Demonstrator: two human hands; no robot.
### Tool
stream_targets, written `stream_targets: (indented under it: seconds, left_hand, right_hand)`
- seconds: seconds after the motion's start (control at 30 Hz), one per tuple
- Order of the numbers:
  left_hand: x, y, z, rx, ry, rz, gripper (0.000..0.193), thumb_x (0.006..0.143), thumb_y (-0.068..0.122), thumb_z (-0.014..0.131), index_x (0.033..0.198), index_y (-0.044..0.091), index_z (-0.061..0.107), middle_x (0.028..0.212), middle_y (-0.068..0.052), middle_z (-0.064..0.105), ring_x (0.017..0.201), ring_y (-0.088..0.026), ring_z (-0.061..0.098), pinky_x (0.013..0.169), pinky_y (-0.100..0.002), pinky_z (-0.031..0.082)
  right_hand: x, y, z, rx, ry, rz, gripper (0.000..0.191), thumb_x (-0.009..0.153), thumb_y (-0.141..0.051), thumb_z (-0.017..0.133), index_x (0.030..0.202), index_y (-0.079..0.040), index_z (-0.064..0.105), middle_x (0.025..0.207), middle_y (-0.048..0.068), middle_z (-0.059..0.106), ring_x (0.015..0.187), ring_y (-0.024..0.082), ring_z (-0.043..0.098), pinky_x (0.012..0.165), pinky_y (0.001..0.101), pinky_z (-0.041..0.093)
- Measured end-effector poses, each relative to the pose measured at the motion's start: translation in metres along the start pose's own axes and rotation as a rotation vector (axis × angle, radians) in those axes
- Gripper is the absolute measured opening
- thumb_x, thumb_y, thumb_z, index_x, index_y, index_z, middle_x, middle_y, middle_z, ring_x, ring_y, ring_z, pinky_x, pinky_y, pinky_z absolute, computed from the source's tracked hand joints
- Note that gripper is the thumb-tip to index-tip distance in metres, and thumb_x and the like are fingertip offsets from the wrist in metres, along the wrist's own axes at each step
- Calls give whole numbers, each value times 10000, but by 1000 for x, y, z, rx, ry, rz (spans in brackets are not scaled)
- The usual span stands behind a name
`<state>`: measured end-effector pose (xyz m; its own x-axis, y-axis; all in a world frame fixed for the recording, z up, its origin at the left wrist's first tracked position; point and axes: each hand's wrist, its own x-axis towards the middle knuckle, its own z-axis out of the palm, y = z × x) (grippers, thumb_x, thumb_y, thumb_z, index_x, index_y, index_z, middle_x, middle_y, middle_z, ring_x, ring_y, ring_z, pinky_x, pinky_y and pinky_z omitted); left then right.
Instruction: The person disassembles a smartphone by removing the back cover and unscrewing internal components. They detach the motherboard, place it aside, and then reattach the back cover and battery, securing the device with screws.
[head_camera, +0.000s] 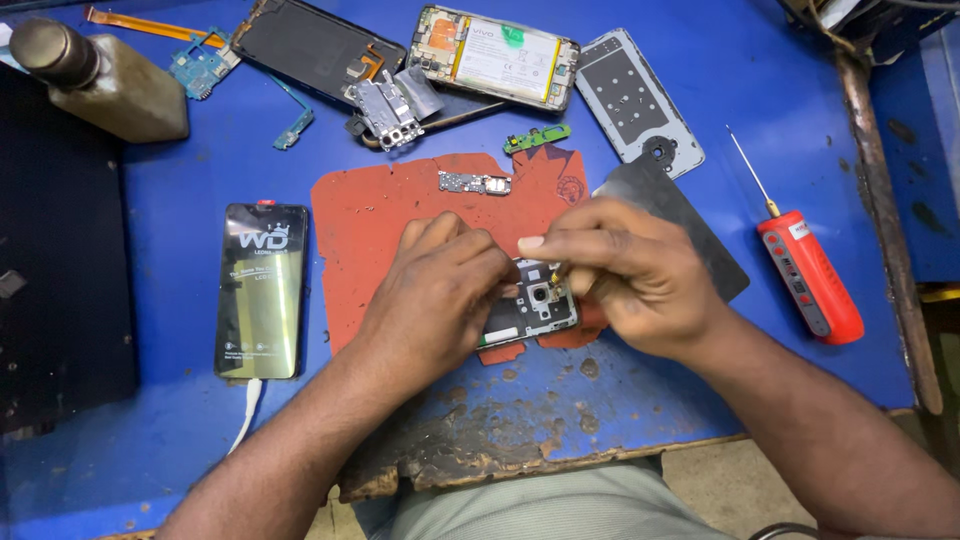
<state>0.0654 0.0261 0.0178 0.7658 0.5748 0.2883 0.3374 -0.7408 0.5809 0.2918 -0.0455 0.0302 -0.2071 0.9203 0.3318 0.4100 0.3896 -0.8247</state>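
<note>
Both hands over the red work mat, mid blue tabletop. Left hand has its grip closed on the edge of a small opened phone frame, pinning it flat on the mat's lower right corner. Right hand has its grip pinched together on a thin tool; only a small yellowish tip shows, touching the frame near its round camera hole. Can't tell the tool type, fingers hide it.

Around:
- small circuit board on the mat, above the hands
- green board strip just off the mat's top edge
- lit phone left of the mat, white cable plugged in at the bottom
- red screwdriver right, well apart
- open phone with battery and grey back cover at top
- brown bottle top left
</note>
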Motion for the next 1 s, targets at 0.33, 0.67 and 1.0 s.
stream_targets:
  seconds: [0.33,0.67,1.0]
  left_hand:
    - [1,1,-1,-16,-34,1,135,752,26,716,859,99,678,880,-49,610,925,-282,553,863,-430,405]
    - [1,3,-1,-9,-27,1,148,828,170,778,849,76,666,856,-56,591,903,-275,547,869,-440,396]
    - [2,4,4,-3,-18,1,142,852,204,768,857,87,688,852,-52,593,896,-269,545,869,-436,395]
  right_hand:
    - [-6,7,-2,109,-28,-90,549,920,253,612,1323,-111,697,1037,26,702,902,116,730,819,227,609]
    - [-6,5,-2,-12,-32,-50,590,807,220,673,1302,-101,687,1051,69,676,820,96,714,702,209,617]
    - [-5,-6,-7,-71,56,-138,412,925,120,692,1306,-31,654,1055,111,719,946,170,764,791,243,648]
